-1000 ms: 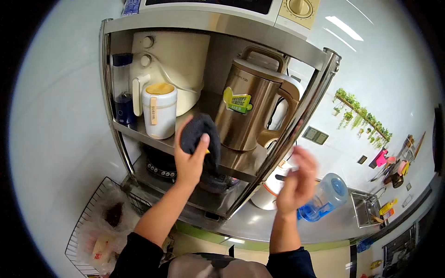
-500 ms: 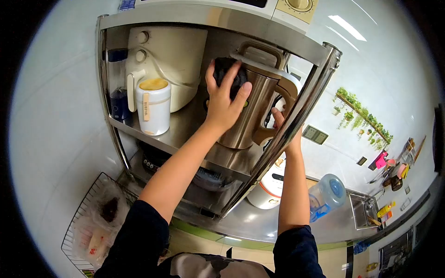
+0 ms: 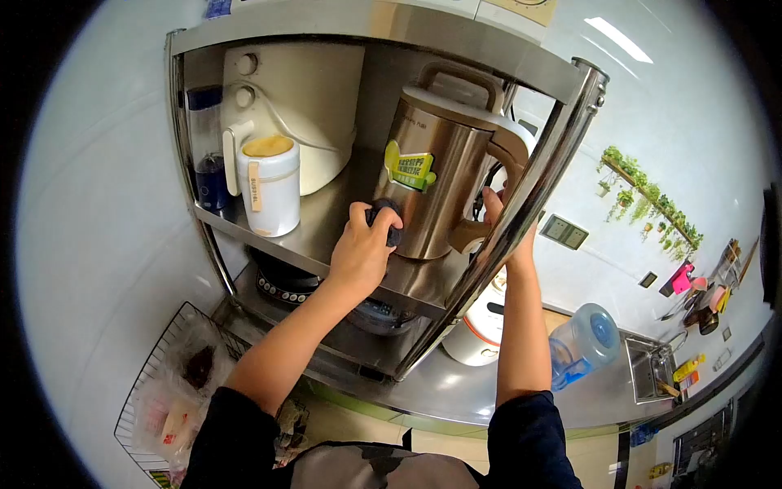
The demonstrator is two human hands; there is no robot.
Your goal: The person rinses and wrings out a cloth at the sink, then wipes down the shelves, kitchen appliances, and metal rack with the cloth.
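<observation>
Jug point(image 3: 456, 183) stands right on the shelf point(image 3: 322, 224), probably heavy, stiff, slick; handle point(image 3: 511, 153) suits gripping. Left hand point(image 3: 362, 254) closes round cloth point(image 3: 394, 236) beside it; right hand point(image 3: 520, 246), part-hidden: cannot tell.

"Walls, from here?"
"Left wall point(image 3: 106, 204) pale, glossy. Right wall point(image 3: 684, 155) pale too, bright streak of light point(image 3: 619, 39) high up; ledge of green plants point(image 3: 652, 197), socket plate point(image 3: 564, 231) left of it."
"Furniture, floor?"
"Steel rack point(image 3: 423, 28), middle. Steel counter point(image 3: 440, 398) runs right to a sink point(image 3: 641, 373), far side. Floor point(image 3: 342, 428) tan, near."
</observation>
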